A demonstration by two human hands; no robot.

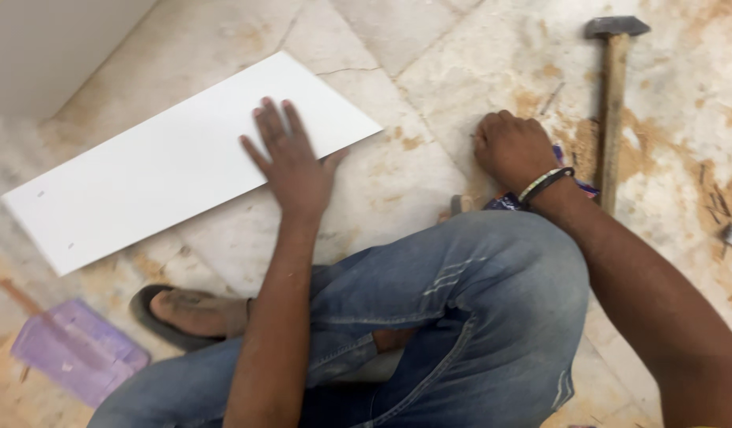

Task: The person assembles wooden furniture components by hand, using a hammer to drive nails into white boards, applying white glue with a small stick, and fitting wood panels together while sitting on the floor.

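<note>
The left hand (291, 162) lies flat, fingers spread, on the white board (184, 158) at ten o'clock on the dusty tile floor (429, 55). The right hand (512, 147) is curled shut on something small I cannot make out. The hammer (613, 103) lies untouched at one o'clock, so the work looks barely begun

Blue-purple packet (576, 187) under right wrist

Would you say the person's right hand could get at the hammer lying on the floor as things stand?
Probably yes. The right hand rests closed on the floor just beside the hammer, whose wooden handle lies bare, with nothing between them. The left hand lies flat on the white board, well away.
</note>
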